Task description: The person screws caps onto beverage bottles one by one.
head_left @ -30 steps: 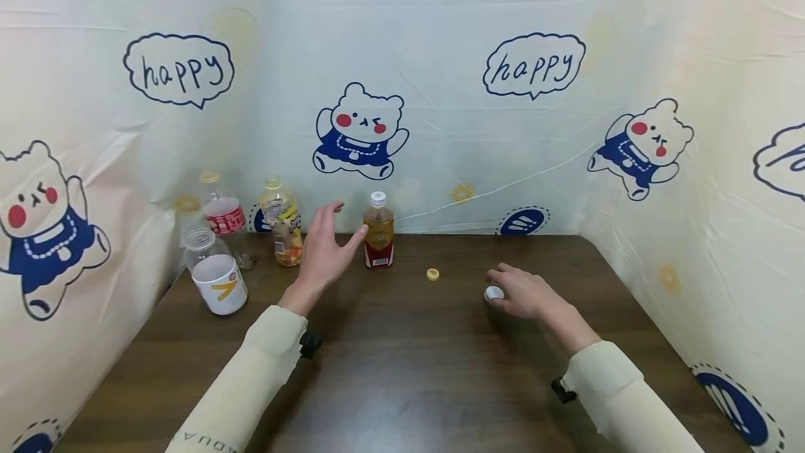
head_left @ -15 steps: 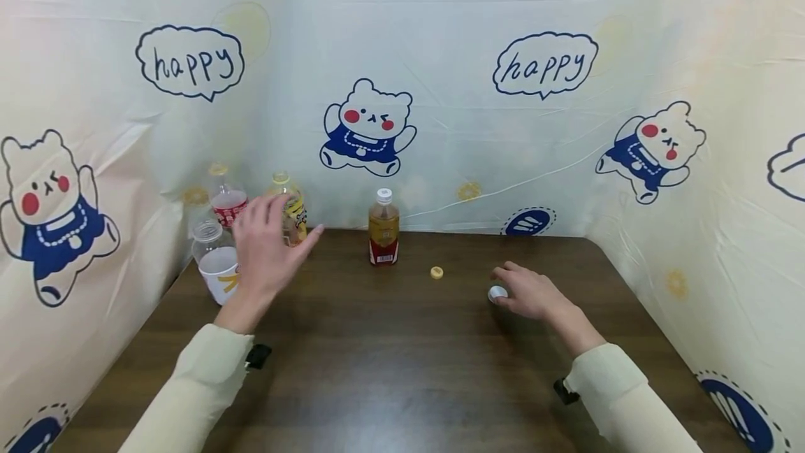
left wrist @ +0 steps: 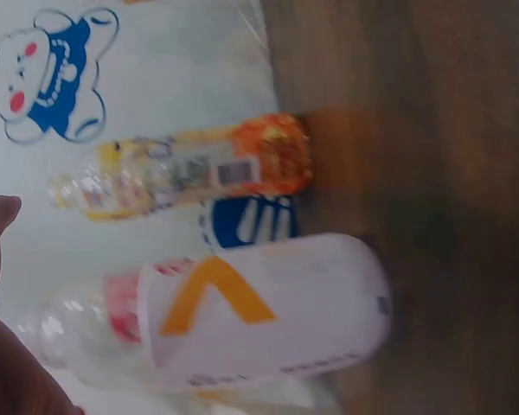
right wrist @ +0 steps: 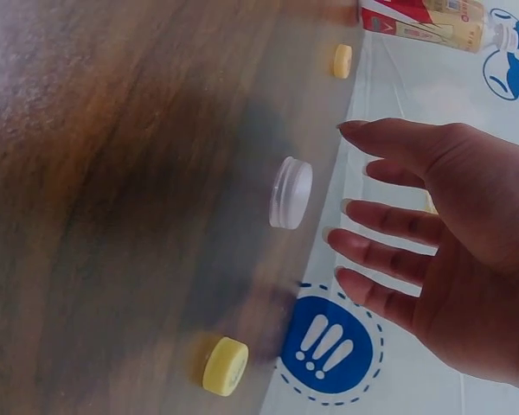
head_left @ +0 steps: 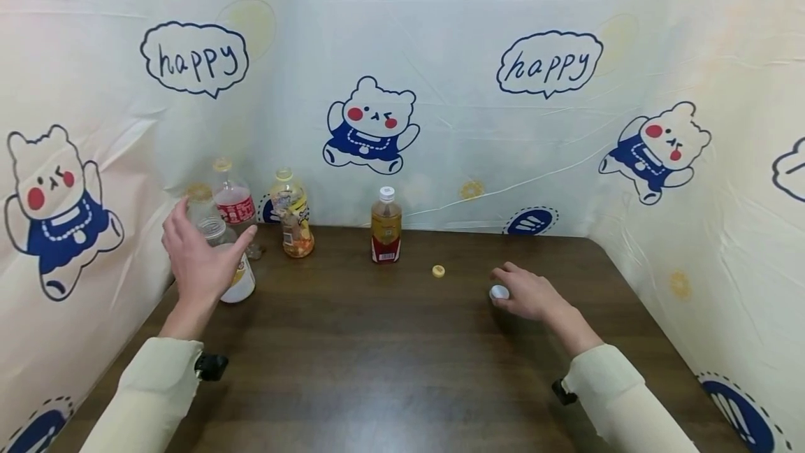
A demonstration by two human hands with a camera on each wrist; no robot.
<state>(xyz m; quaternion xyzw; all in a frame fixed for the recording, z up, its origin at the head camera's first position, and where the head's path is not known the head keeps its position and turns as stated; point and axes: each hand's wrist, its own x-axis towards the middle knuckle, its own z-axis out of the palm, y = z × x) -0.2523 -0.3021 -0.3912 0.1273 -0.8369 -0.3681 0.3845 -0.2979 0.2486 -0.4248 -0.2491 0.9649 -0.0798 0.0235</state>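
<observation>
My left hand (head_left: 202, 254), its fingers and thumb spread wide, is at a wide-mouthed bottle (head_left: 242, 286) with a white lower part and an orange mark. The hand covers much of that bottle in the head view; whether they touch, I cannot tell. In the left wrist view the bottle (left wrist: 268, 311) stands uncapped-looking and blurred, apart from the thumb. My right hand (head_left: 531, 293) hovers with loosely bent fingers over a white cap (head_left: 499, 292). Seen from the right wrist, a gap separates the fingertips from that cap (right wrist: 292, 194).
Behind stand a clear bottle with a red label (head_left: 235, 210) and a yellow-labelled bottle (head_left: 295, 219). Farther right is an amber bottle (head_left: 386, 229) with a white cap. A small yellow cap (head_left: 438, 271) and another yellow cap (right wrist: 226, 367) lie on the table. Patterned cloth encloses the table.
My left hand has moved left from beside the amber bottle, past the yellow-labelled one, to the white wide-mouthed bottle. The right hand stays over the white cap; the view has shifted slightly.
</observation>
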